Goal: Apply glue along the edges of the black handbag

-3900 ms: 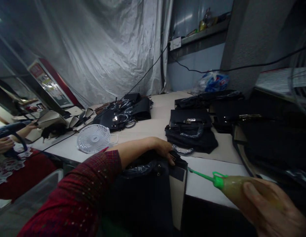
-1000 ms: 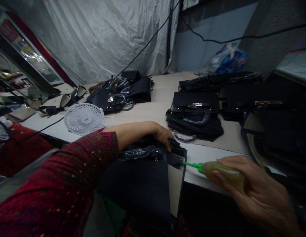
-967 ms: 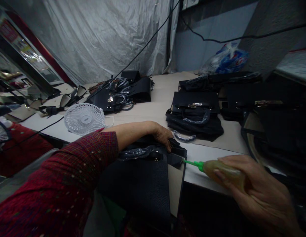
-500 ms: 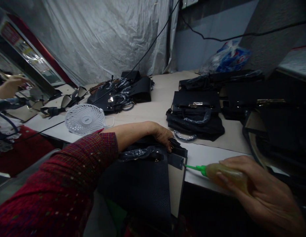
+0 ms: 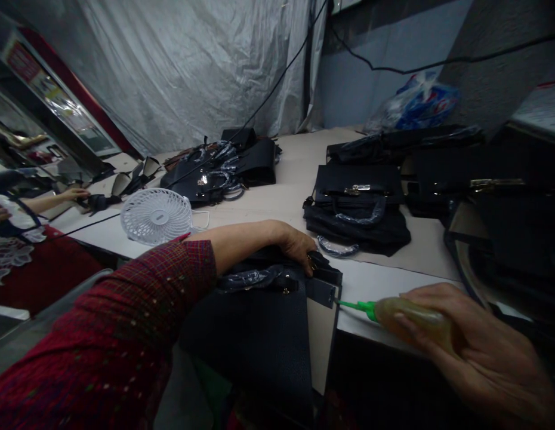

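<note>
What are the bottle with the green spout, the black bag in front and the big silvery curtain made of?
Bottle: probably soft plastic; it's cloudy, yellowish and slightly see-through.
Black bag: perhaps leather or imitation leather, with a dull finish and faint grain.
Curtain: maybe plastic sheeting, crinkled with shiny folds, though coated cloth could look similar.

I get a dim view: the curtain [image 5: 192, 71] shines softly, the bag [image 5: 253, 334] sinks into shadow, edges stretch.

White worktable [image 5: 371, 278] stretching beyond the left hand [image 5: 298, 245] and its grip, beige sheeting [image 5: 292, 188] covering much of it, black handbags [image 5: 332, 178] lying past that grip, white fan [image 5: 156, 216] standing to its left
</note>
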Available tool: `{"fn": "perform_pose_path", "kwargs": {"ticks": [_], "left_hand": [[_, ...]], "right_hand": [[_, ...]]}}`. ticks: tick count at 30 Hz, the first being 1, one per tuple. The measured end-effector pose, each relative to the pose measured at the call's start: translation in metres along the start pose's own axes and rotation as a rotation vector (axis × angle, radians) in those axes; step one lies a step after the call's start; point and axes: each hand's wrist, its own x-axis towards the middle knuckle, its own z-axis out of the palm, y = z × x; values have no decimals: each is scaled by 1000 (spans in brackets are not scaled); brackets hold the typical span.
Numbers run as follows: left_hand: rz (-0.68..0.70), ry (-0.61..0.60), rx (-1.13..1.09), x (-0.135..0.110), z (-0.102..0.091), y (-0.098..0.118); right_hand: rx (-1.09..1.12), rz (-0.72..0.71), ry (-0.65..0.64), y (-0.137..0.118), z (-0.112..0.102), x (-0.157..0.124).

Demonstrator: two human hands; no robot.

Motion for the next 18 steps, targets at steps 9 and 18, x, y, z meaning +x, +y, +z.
{"fn": "perform_pose_path", "kwargs": {"ticks": [9, 18], "left_hand": [[32, -16, 7, 3, 1, -3], [26, -12, -29, 0, 0, -2]], "right_hand": [[17, -14, -39, -2, -1, -8], [54, -75, -96, -10, -3, -8]]}}
